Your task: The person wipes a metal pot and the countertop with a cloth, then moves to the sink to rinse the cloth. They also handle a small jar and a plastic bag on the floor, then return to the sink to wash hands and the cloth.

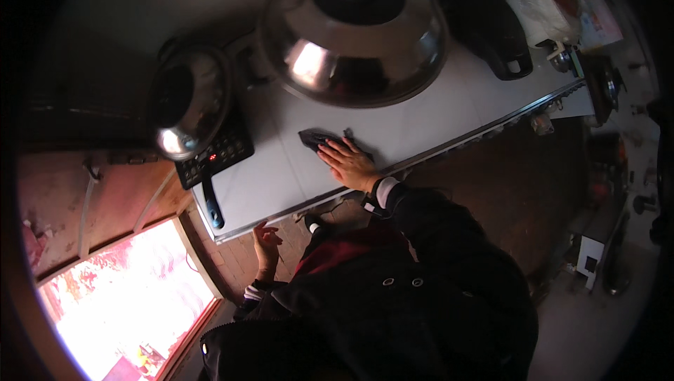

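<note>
My right hand [350, 164] lies palm down on a dark cloth [315, 137], pressing it against the white countertop [274, 170]. Cloth shows past the fingertips and beside the knuckles; the rest is hidden under the palm. Just off the counter's front edge, my left hand [267, 248] hangs with nothing in it, its fingers loosely bent and apart. Beyond the cloth stands a large domed metal lid [363, 60] with a dark top; what it covers is hidden.
At the left, a lidded pan [187, 102] sits on a black induction cooker [231, 147] with red lit digits. Its handle [211, 202] reaches toward the front edge. A black board-like item with a handle hole [489, 28] and a plastic bag [545, 10] lie right. A bright doorway [137, 297] opens lower left.
</note>
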Motion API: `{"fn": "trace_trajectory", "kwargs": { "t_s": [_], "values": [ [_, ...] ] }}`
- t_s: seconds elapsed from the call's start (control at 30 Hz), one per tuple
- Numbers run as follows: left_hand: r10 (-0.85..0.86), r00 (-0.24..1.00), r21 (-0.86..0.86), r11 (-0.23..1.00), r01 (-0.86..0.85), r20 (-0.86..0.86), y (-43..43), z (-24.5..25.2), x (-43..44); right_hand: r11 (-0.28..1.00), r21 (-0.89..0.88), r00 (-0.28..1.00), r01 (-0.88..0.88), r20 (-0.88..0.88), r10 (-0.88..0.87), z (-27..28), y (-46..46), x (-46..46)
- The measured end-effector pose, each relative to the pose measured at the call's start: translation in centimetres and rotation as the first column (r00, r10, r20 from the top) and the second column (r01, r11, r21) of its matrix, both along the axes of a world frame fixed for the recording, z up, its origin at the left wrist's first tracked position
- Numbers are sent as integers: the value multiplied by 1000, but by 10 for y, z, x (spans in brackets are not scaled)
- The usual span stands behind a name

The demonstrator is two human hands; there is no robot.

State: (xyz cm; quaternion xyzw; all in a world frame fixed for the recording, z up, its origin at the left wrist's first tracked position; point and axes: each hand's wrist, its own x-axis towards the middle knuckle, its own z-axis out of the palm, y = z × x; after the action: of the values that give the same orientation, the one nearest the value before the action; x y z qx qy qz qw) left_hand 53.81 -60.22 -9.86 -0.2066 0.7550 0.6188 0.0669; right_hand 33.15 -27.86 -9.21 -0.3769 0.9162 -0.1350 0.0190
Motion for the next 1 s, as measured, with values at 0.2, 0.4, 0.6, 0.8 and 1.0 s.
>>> {"fn": "trace_trajectory", "kwargs": {
  "t_s": [0.2,0.4,0.6,0.8,1.0],
  "values": [
    [-20,999,-56,998,18,-44,124,3,-74,992,19,992,121,19,-121,8,158,-81],
    [-54,999,51,997,54,0,245,29,-143,987,-47,985,154,-76,-157,15,242,-148],
    [-1,999,-73,997,5,50,277,41,-146,980,-88,979,178,-79,-185,13,262,-203],
    [10,997,-85,996,-4,72,294,30,-144,899,-385,978,209,75,-195,34,265,-285],
    [-49,996,-104,993,57,73,322,22,-138,825,-60,796,563,-230,-560,16,269,-383]
  ]
}}
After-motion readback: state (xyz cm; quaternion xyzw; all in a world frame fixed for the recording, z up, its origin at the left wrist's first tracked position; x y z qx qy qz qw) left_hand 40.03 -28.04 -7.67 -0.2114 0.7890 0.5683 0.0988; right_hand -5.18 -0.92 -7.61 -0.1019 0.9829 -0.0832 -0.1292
